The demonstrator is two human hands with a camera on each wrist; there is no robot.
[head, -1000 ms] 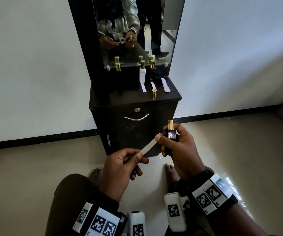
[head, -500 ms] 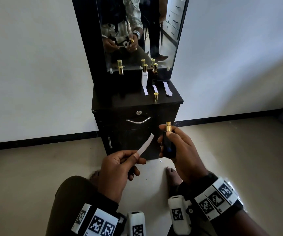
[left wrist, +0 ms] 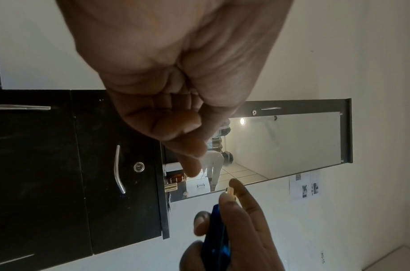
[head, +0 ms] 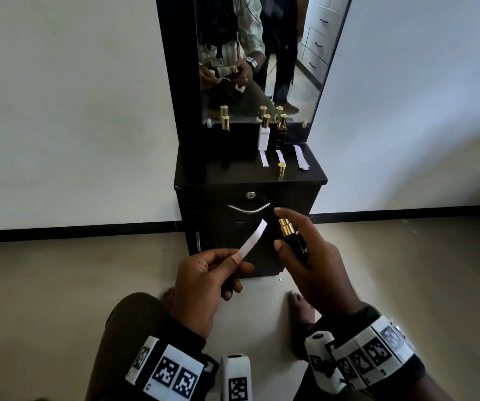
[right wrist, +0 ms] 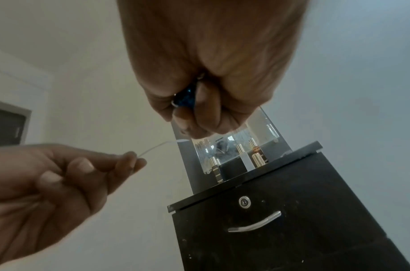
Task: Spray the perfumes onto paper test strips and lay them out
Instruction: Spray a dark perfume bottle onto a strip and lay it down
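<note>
Left hand (head: 204, 287) pinched strip (head: 254, 238) by its low end; thin paper, looked floppy, so grip near the end. Right hand (head: 314, 261) gripped bottle (head: 293, 240) mid-body, forefinger raised off sprayer. Glass: likely slick, fragile.

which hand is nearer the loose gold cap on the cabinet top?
Right. The right hand is below the gold cap, almost in line; the left hand sits lower and further left.

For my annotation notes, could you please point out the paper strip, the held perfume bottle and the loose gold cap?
paper strip (head: 254, 238), head view, mid-length
perfume bottle (head: 296, 242), head view, dark body
gold cap (head: 281, 170), head view, side
</note>
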